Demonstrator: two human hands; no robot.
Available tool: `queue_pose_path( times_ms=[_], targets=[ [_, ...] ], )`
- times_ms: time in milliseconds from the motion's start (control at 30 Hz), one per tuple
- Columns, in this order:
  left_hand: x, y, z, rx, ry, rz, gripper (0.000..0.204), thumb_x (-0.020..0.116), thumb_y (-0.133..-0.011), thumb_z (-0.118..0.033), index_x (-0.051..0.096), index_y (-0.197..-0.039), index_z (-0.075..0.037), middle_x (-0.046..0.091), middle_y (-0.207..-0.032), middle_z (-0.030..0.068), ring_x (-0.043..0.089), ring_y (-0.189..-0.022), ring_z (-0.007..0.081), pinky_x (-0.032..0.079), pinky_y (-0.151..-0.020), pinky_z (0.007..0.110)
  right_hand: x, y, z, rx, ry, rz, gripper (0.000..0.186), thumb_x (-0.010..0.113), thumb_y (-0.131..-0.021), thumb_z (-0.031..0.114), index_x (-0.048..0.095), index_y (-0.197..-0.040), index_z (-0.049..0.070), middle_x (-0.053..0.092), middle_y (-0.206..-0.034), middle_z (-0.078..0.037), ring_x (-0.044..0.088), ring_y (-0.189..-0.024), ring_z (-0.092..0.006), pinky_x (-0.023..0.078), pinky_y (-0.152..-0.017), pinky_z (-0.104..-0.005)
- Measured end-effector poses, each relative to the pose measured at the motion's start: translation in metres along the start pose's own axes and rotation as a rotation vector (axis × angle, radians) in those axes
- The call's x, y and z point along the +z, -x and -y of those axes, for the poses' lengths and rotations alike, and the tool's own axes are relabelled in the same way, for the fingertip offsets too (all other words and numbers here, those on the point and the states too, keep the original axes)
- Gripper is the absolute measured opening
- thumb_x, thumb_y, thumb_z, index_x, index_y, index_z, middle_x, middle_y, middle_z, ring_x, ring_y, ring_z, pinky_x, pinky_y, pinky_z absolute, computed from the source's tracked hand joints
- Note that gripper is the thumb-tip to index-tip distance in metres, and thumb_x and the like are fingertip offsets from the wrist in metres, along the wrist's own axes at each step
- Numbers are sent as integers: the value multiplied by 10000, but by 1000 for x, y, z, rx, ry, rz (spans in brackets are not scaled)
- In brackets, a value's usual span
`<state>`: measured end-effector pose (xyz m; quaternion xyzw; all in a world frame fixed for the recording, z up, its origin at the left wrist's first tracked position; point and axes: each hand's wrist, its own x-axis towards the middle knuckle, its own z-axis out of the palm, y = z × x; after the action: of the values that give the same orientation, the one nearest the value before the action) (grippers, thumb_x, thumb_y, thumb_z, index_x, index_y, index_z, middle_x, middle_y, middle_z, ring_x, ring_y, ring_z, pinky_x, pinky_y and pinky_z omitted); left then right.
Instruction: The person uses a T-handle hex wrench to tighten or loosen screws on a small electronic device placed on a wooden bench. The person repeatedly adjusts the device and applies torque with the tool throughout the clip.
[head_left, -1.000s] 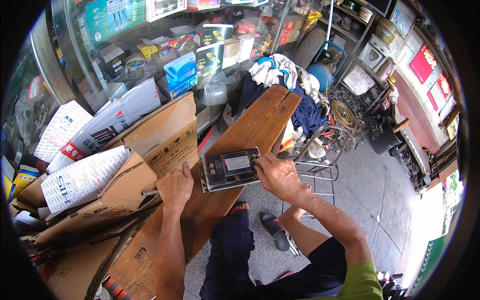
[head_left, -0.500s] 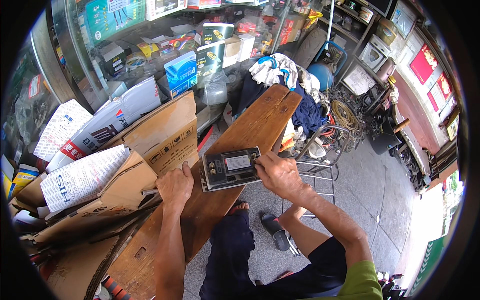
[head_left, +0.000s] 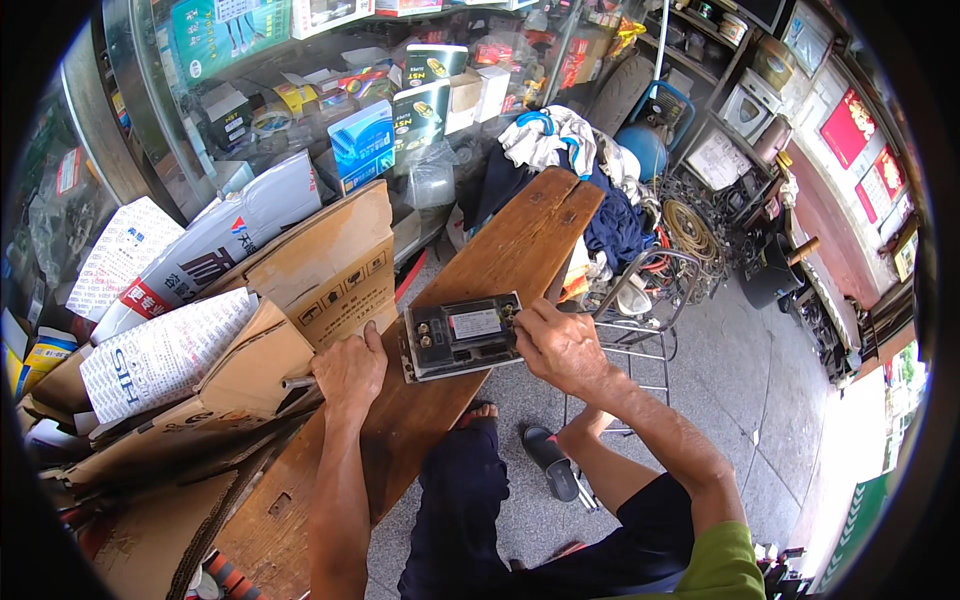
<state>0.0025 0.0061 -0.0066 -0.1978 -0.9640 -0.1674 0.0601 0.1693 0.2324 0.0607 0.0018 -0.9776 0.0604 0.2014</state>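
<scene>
A black rectangular device (head_left: 455, 350) with a pale label, a metal rim and brass-coloured screws at its left end lies on a wooden bench (head_left: 530, 225). My right hand (head_left: 560, 345) is closed at the device's right end, its fingertips pinched together there. Whatever sits between them is hidden. Left of the device, and apart from it, my left hand (head_left: 350, 370) is closed with the thumb up. It grips a metal rod (head_left: 297, 382) whose end sticks out on the left side of the fist; the rest is covered.
Opened cardboard boxes (head_left: 345, 255) stand along the bench's left side, before a glass display case (head_left: 300, 95) of small packages. Clothes (head_left: 615, 220) are heaped at the bench's far end. A metal-framed stool (head_left: 640, 350) and a dark slipper (head_left: 548, 462) are on the right.
My right hand's fingers have shifted slightly at the device's right end. The left hand and the device stay where they were.
</scene>
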Motion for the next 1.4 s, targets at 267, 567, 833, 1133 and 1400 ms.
queue_pose_path(
  times_ms=[267,567,833,1133,1400],
  targets=[
    [-1,0,0,-4,6,-1,605,441,-1022,-380,744,-743,63,665,-695,303,693,-685,464,558,-740,528,1,0,0,-35,-9,-2,124,674,-870,109,606,-910,13,580,-876,-138,681,-686,-312,546,-614,-411],
    [-11,-4,-3,-192,95,123,579,513,-961,-465,753,-888,57,705,-861,308,704,-894,457,536,-861,507,-10,-7,2,18,31,-42,147,679,-902,177,641,-905,35,597,-888,-113,686,-752,-307,552,-659,-413],
    [-4,-15,12,-299,354,149,319,707,-857,-357,743,-997,-72,742,-975,206,697,-993,408,526,-888,490,-64,-41,9,177,-91,-197,158,668,-905,199,680,-896,42,656,-912,-132,684,-824,-359,550,-711,-459],
    [-5,-5,0,-8,-15,-119,193,746,-855,-284,716,-906,-100,727,-879,181,709,-842,392,545,-727,504,-184,-88,26,213,-210,-600,213,674,-855,190,723,-790,-7,665,-668,-197,690,-665,-374,550,-656,-419],
    [-37,-4,-25,100,97,-507,174,769,-836,-235,672,-818,-91,665,-817,139,667,-719,375,521,-632,505,-225,-42,23,271,-183,-627,246,697,-840,190,693,-724,-27,633,-590,-178,671,-579,-346,522,-603,-411]
  ],
)
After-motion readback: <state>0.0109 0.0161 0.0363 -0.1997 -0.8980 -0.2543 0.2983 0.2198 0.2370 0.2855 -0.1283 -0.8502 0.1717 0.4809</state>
